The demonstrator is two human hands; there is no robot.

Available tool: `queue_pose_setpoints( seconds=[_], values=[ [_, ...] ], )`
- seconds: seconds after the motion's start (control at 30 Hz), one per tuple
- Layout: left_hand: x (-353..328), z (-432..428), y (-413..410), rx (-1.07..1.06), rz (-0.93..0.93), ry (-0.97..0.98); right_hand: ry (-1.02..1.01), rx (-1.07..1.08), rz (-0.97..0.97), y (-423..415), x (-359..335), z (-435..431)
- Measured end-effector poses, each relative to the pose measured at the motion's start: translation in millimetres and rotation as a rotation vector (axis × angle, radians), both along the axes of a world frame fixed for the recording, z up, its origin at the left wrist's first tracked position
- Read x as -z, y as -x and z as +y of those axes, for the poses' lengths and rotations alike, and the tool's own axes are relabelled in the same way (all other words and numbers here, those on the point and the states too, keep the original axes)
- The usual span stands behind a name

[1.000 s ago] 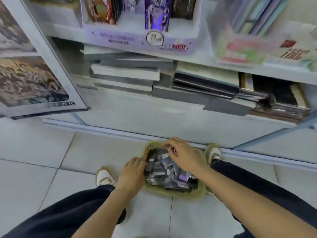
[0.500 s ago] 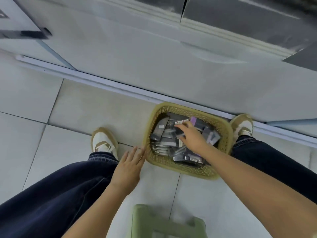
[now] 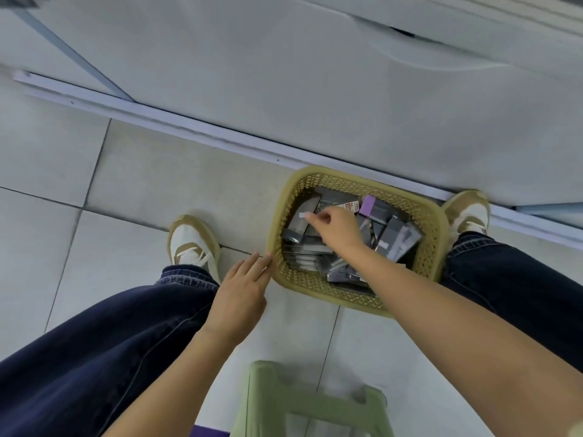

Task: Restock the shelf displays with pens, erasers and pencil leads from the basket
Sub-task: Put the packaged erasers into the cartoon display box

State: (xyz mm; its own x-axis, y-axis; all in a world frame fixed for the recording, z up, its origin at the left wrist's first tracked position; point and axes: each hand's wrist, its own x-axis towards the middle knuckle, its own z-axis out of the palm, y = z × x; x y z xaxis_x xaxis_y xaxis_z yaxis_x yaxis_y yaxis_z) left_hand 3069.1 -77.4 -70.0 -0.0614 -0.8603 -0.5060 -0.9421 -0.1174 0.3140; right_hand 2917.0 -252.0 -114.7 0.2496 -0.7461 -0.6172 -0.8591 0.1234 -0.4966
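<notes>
Right hand [image 3: 339, 230] has shifted left inside the yellow-olive lattice plastic basket [image 3: 315, 287]. I see its curled fingertips pinching the white tab of a flat grey packet [image 3: 296, 228] at the basket's left side. Basket sits on pale floor tile [image 3: 142, 190] against the white shelf base [image 3: 284, 89], between tan-and-white shoes [image 3: 192, 244]. Left hand [image 3: 243, 291]: fingers straight, holding nothing, tips touching the basket's left wall. Green plastic stool [image 3: 284, 402] behind.

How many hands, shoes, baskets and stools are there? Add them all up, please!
Hands: 2, the left hand and the right hand
Shoes: 2, the left shoe and the right shoe
Baskets: 1, the yellow basket
Stools: 1, the green stool
Total: 6, without the packets, too piled up to count
</notes>
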Motion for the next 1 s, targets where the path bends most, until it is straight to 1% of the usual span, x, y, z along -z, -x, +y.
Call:
queue_pose_setpoints(
  seconds=[0.07,0.13,0.2,0.3,0.37,0.4,0.47,0.5,0.57,0.6,0.63,0.67,0.7,0.73,0.77,0.83,0.87,0.9,1.0],
  values=[
    [0,0,0,-0.001,0.006,0.01,-0.115,0.104,0.044,-13,7,0],
    [-1,0,1,-0.021,0.026,0.022,-0.132,0.148,0.09,-18,13,0],
    [-3,-2,1,-0.045,0.046,0.035,-0.159,0.169,0.08,-18,17,-1],
    [-3,-7,0,-0.06,0.071,0.058,-0.303,0.283,-0.072,-11,14,0],
    [-7,-15,1,-0.131,0.121,0.082,-0.392,0.369,-0.196,-1,6,2],
    [-8,-19,2,-0.214,0.166,0.108,-0.423,0.379,-0.258,6,1,4],
    [-11,-32,8,-0.464,0.301,0.144,-0.464,0.347,-0.382,21,-10,7],
    [-12,-40,12,-0.618,0.413,0.097,-0.474,0.309,-0.435,29,-16,9],
    [-16,-56,25,-0.921,0.745,-0.11,-0.493,0.203,-0.491,42,-28,15],
    [-16,-62,34,-1.03,0.895,-0.2,-0.506,0.155,-0.492,48,-33,18],
    [-13,-66,42,-1.089,0.982,-0.251,-0.516,0.12,-0.487,54,-36,21],
    [-11,-69,50,-1.113,1.014,-0.267,-0.507,0.096,-0.477,61,-39,24],
    [-9,-70,56,-1.125,1.019,-0.265,-0.463,0.096,-0.463,70,-40,25],
    [-8,-71,62,-1.131,1.015,-0.256,-0.374,0.139,-0.43,80,-40,25],
    [-5,-71,66,-1.123,1.004,-0.249,-0.255,0.229,-0.37,92,-39,24],
    [0,-71,71,-1.08,0.961,-0.25,-0.011,0.486,-0.174,116,-32,21],
    [0,-71,73,-1.06,0.942,-0.254,0.05,0.591,-0.074,126,-27,21],
    [0,-70,75,-1.05,0.926,-0.257,0.051,0.652,0.003,132,-21,20],
    [1,-71,81,-1.055,0.915,-0.278,-0.096,0.677,0.119,130,-3,18]
  ],
)
